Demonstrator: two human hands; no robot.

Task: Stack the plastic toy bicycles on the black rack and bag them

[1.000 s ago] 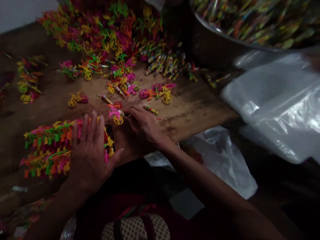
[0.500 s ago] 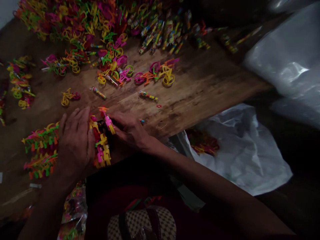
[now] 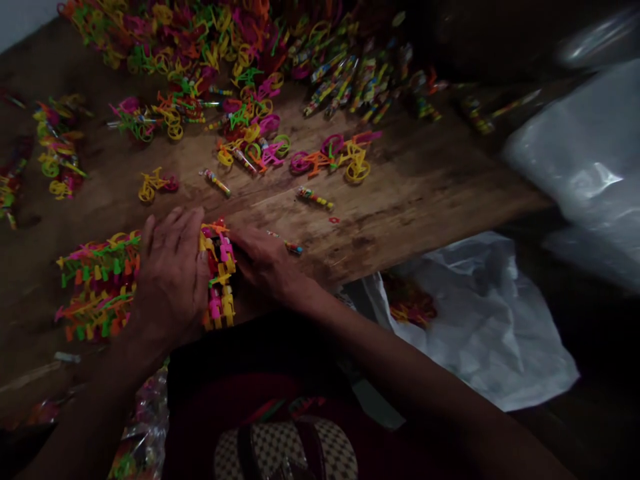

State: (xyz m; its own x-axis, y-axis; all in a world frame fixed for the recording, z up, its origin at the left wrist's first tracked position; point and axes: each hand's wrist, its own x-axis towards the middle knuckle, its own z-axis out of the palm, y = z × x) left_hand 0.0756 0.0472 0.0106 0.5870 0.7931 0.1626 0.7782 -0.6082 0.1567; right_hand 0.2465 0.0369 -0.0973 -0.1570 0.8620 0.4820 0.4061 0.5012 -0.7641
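My left hand (image 3: 173,273) lies flat, fingers together, on top of a packed row of small coloured plastic toy bicycles (image 3: 100,283) at the near edge of the wooden table (image 3: 415,193). My right hand (image 3: 263,257) presses against the right end of that row, its fingers curled against the last bicycles (image 3: 220,267). A thin coloured stick (image 3: 286,243) lies just beyond my right fingers. Loose toy bicycles (image 3: 330,155) and another coloured stick (image 3: 315,197) lie further out.
A big heap of toy bicycles (image 3: 200,40) fills the far side, with a bunch of coloured sticks (image 3: 350,80) beside it. Smaller clusters (image 3: 55,160) lie at the left. Clear plastic bags (image 3: 475,320) hang off the table's right; another bag (image 3: 590,167) lies further right.
My right hand brought a pink and yellow bicycle from the open table to the right end of the row and pushed it in. My left hand stayed on the row.
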